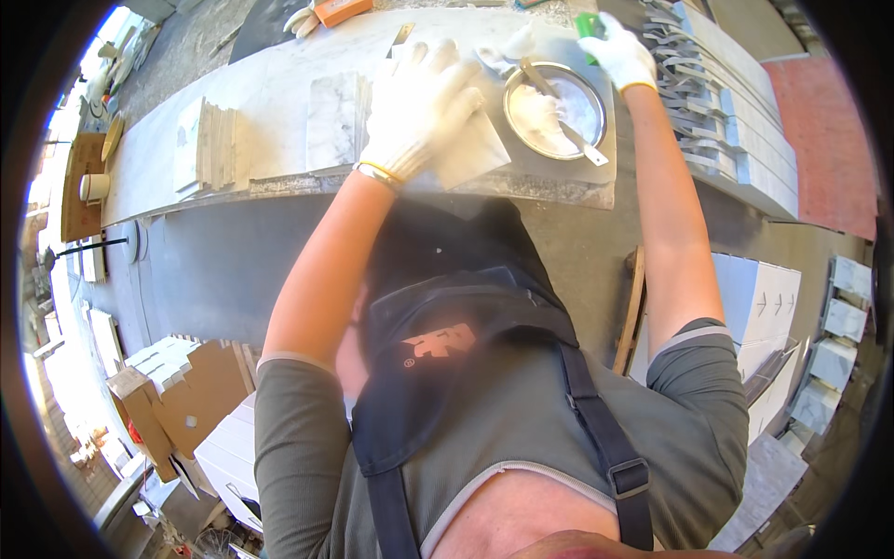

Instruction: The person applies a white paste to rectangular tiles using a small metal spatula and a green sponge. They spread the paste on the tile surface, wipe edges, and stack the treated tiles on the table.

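Note:
My left hand (419,116), in a white knit glove, lies over a pale flat tile (477,156) near the bench's front edge. Its fingers look stretched out and slightly apart, though glare washes out their detail. Part of the tile is hidden beneath the hand. At the far right of the bench, my gloved right hand (626,58) is closed around a small bright green object (589,37), whose kind I cannot make out. Between the hands sits a round metal tin (601,110) of white paste (540,121), with a flat-bladed spatula (587,147) laid across it.
Stacked marble-look tiles (332,121) stand left of my left hand, and another tile stack (205,144) is farther left. An orange box (343,9) lies at the back. Long pale slabs with grey straps (689,84) fill the right side. Cardboard boxes (191,391) stand lower left.

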A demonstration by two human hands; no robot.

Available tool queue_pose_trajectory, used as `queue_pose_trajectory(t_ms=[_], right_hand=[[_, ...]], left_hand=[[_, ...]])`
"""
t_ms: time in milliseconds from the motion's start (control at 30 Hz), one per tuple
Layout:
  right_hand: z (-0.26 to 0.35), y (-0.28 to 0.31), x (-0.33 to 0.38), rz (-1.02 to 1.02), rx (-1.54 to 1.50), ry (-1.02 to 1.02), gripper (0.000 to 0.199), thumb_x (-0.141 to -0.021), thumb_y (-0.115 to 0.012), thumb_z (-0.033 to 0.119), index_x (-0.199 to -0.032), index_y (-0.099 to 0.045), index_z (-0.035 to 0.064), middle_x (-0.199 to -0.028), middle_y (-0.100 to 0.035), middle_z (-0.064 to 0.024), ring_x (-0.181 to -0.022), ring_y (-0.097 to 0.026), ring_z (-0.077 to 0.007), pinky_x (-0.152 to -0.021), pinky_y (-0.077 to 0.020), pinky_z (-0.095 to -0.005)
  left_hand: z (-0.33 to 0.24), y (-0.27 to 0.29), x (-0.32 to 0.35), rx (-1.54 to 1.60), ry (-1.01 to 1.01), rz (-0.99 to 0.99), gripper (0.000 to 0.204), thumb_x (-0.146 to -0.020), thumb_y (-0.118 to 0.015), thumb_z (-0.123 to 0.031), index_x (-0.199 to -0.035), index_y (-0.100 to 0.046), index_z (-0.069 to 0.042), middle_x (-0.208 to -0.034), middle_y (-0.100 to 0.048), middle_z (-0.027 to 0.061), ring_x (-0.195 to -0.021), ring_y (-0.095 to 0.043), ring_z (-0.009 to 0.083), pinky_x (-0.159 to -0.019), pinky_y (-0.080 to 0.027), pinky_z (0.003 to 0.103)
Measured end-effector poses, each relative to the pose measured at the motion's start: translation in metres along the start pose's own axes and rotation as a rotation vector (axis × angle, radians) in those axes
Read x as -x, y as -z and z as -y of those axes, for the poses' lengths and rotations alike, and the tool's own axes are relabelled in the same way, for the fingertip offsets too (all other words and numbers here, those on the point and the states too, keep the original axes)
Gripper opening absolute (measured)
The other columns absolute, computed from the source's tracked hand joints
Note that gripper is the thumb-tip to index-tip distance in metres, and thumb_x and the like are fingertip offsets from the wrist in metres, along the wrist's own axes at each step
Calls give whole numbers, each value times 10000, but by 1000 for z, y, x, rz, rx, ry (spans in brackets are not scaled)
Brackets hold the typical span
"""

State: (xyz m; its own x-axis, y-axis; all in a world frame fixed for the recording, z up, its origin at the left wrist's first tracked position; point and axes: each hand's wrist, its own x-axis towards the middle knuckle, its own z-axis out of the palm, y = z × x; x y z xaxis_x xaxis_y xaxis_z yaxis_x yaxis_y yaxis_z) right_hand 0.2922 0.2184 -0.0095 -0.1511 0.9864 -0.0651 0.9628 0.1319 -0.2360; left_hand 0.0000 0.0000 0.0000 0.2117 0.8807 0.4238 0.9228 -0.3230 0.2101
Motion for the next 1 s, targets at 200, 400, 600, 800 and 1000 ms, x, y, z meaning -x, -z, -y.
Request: queue_pose_trajectory(t_ms=[200,400,600,800,1000], right_hand=[[27,26,159,102,-1141,188,756,-909,-676,257,-1565,-451,-41,-1525,-558,-141,-1380,-534,-217,-1169,-385,-328],[88,-12,243,295,-1487,147,753,-912,-686,212,-1579,-431,-29,-1542,-500,-118,-1395,-480,-212,-1163,-382,-346],[119,-51,241,141,-1537,93,746,-976,-639,199,-1617,-337,-34,-1515,-516,-119,-1370,-500,-201,-1146,-406,-336],[105,-32,257,259,-1492,14,759,-974,-651,203,-1618,-332,-41,-1532,-500,-130,-1369,-498,-205,-1143,-404,-336],[118,-47,241,83,-1334,114,710,-999,-636,197,-1613,-357,-25,-1526,-510,-128,-1340,-512,-185,-1138,-407,-333]], left_hand=[[8,-10,3,22,-66,-41,394,-971,-611,-374,-1302,-686,-174,-1448,-594,139,-1328,-516,374,-1083,-420,500],[12,-6,2,96,-165,5,368,-986,-584,-353,-1278,-695,-157,-1465,-582,150,-1348,-500,378,-1153,-357,502],[4,6,0,104,-105,100,370,-1000,-558,-359,-1278,-698,-158,-1465,-586,139,-1348,-509,371,-1154,-358,500],[6,-4,0,84,-173,-193,284,-934,-596,-316,-1105,-772,-174,-1158,-634,34,-1130,-592,254,-950,-487,445],[11,-11,0,30,-217,-176,308,-925,-607,-318,-1151,-763,-178,-1177,-632,34,-1146,-587,253,-969,-468,460]])
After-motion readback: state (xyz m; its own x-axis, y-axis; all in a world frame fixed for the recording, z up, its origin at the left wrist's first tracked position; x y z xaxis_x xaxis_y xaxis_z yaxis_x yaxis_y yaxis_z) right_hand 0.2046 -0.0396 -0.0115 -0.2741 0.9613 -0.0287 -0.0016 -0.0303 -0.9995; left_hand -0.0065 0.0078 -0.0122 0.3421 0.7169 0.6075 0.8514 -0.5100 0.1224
